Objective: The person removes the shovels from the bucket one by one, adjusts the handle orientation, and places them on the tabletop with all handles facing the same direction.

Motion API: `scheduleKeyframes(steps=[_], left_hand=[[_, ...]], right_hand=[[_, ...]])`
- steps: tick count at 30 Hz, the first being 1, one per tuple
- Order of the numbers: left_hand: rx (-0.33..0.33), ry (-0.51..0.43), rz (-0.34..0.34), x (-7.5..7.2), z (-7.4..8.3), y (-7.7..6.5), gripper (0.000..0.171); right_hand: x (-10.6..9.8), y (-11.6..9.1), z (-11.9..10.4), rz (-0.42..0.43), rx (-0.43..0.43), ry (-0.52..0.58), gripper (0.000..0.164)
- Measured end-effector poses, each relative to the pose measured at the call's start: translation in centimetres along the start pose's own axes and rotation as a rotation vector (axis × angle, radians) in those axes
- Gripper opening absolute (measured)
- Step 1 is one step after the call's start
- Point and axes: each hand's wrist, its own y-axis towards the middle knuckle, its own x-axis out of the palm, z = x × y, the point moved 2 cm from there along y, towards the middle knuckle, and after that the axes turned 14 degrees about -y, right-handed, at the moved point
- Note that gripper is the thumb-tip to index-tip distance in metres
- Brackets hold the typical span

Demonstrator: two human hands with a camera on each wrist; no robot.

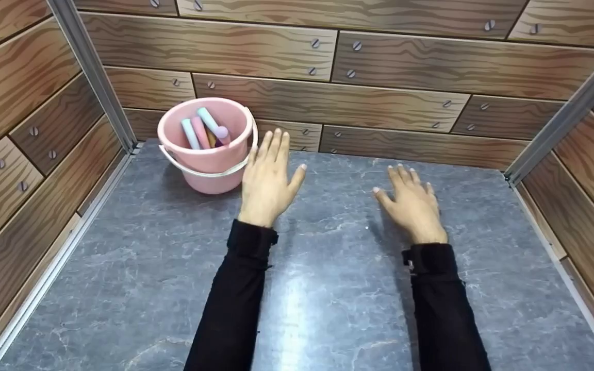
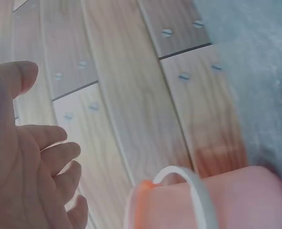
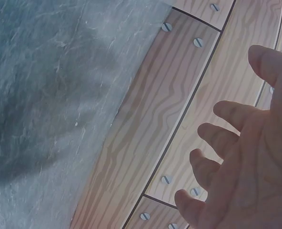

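A pink bucket [image 1: 214, 180] with a white handle [image 1: 209, 174] stands at the back left of the grey marbled surface. Inside it lie several rod-like pieces [image 1: 200, 133] in light blue, pink, purple and a darker tone; their kind is unclear. Just right of the bucket is my left hand [image 1: 267, 178], palm down with fingers extended and thumb spread, holding nothing. In the left wrist view the bucket's side [image 2: 236, 198] shows beyond that hand [image 2: 31, 157]. My right hand [image 1: 411, 203] hovers farther right, fingers relaxed and holding nothing; the right wrist view shows it [image 3: 248, 152] likewise.
Wood-patterned panels with printed screws form the back wall [image 1: 276, 56], left wall [image 1: 13, 170] and right wall [image 1: 591, 190]. Grey metal posts [image 1: 93, 72] stand in the back corners. A metal strip [image 1: 65, 252] edges the surface on the left.
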Motion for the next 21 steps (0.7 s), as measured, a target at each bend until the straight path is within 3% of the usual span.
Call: scheduleKeyframes(steps=[6,12,16,21], left_hand=[[0.016,-0.024,0.078,-2.0,-0.3,0.0,0.082],[0.025,-0.023,0.318,-4.6,-3.0,0.2,0.077],[0.021,-0.123,0.433,-5.7,-5.2,0.2,0.076],[-0.012,-0.272,0.479,-6.2,-7.3,0.0,0.068]], right_hand=[[-0.3,0.0,0.0,0.009,-0.006,-0.006,0.088],[-0.7,-0.1,0.0,0.021,-0.011,-0.006,0.088],[-0.9,-0.2,0.1,0.023,-0.004,0.015,0.088],[-0.8,-0.4,0.0,0.023,-0.003,0.031,0.088]])
